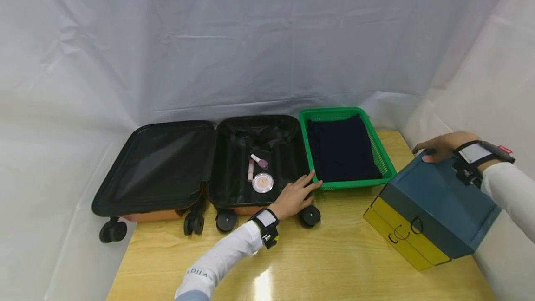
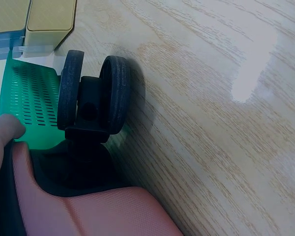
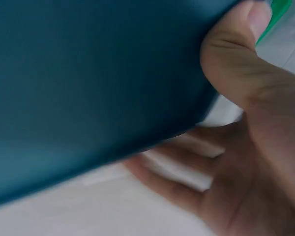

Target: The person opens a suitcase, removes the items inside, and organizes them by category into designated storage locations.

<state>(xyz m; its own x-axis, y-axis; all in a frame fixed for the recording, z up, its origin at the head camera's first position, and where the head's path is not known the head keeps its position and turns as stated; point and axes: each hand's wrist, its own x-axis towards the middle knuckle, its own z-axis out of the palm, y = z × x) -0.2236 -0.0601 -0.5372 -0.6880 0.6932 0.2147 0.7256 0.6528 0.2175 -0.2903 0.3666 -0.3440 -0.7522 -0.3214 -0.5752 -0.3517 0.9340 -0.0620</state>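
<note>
My right hand point(image 1: 449, 145) grips the far top edge of a blue drawer box point(image 1: 443, 203) at the right, its thumb over the top and the other fingers down the back, as the right wrist view shows. Yellow drawer fronts point(image 1: 405, 236) with dark ring handles face the table's front. My left hand point(image 1: 292, 197) lies over the front right corner of an open suitcase point(image 1: 221, 185), fingers spread, fingertips right at the rim of a green basket point(image 1: 355, 183). Dark folded cloth point(image 1: 342, 147) fills much of the basket.
Inside the suitcase's right half lie a round compact point(image 1: 263, 183), a pink tube point(image 1: 250, 171) and a small purple-and-white cosmetic item point(image 1: 261, 162). Its black wheels point(image 1: 309, 216) stick out toward the front of the wooden table point(image 1: 326, 264). Grey sheeting point(image 1: 267, 36) hangs behind.
</note>
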